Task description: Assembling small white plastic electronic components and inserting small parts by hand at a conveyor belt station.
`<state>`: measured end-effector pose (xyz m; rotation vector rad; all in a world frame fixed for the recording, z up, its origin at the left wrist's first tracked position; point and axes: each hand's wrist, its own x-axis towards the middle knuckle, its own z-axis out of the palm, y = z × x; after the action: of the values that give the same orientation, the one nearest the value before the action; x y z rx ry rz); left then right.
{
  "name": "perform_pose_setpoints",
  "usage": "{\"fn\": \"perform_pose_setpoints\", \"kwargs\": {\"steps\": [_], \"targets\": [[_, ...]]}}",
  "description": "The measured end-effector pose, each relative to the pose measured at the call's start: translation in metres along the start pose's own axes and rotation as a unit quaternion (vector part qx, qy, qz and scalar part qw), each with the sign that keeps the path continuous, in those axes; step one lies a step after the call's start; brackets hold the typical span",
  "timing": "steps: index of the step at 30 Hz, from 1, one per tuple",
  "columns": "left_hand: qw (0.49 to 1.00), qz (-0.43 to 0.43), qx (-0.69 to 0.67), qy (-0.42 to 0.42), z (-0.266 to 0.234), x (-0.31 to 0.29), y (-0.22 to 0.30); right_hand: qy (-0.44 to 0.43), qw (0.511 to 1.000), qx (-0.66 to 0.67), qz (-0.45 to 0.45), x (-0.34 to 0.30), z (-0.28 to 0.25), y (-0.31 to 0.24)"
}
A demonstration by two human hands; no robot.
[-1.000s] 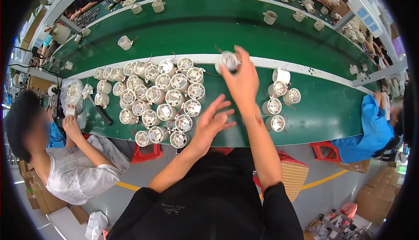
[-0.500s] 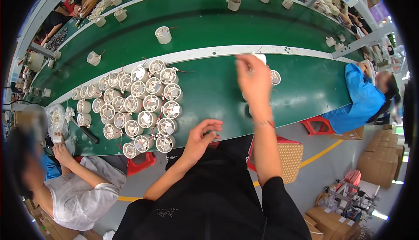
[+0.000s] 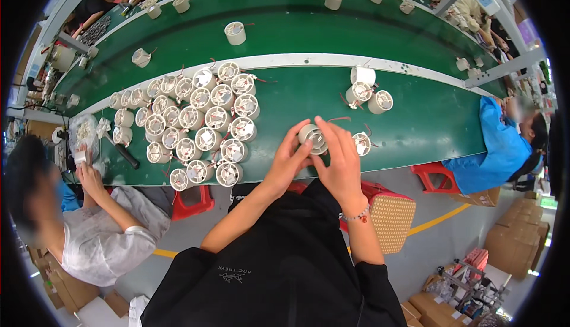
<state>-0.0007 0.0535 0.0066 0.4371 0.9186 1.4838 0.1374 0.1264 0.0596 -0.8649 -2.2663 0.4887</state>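
In front of my body, a white cylindrical housing with red wires (image 3: pixel 308 133) is held between both hands over the near part of the green table. My left hand (image 3: pixel 286 163) grips its left side, with the fingers curled round it. On the other side my right hand (image 3: pixel 341 162) has its thumb and fingers on the rim. Close by on the right lies another wired housing (image 3: pixel 361 143). Farther off, a small cluster includes a plain-sided white housing (image 3: pixel 363 76) and a spoked one (image 3: pixel 381 102). Many similar housings (image 3: pixel 207 139) stand packed in rows at the left.
Beyond a white rail (image 3: pixel 297 61) runs a green belt (image 3: pixel 285 27) carrying scattered housings. A black-handled tool (image 3: pixel 128 157) lies left of the rows. One co-worker in grey (image 3: pixel 110 232) sits left, another in blue (image 3: pixel 490 143) right. Red stools (image 3: pixel 193 201) stand below the table edge.
My right hand has come back from the far cluster toward my body. My left hand has moved right to meet it, and a housing is now between them. The view has shifted slightly.
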Motion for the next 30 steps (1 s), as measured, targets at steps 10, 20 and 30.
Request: {"fn": "perform_pose_setpoints", "kwargs": {"steps": [10, 20, 30], "targets": [[0.99, 0.091, -0.101, -0.032, 0.0, -0.027, 0.004, 0.126, 0.986, 0.093, 0.061, -0.036, 0.017, -0.025], [0.991, 0.117, -0.07, 0.005, -0.001, -0.035, -0.005, 0.073, 0.944, 0.205, 0.248, -0.037, 0.02, -0.048], [0.984, 0.079, -0.156, 0.01, -0.001, -0.034, -0.003, 0.077, 0.96, 0.214, 0.161, -0.042, 0.025, -0.043]]}}
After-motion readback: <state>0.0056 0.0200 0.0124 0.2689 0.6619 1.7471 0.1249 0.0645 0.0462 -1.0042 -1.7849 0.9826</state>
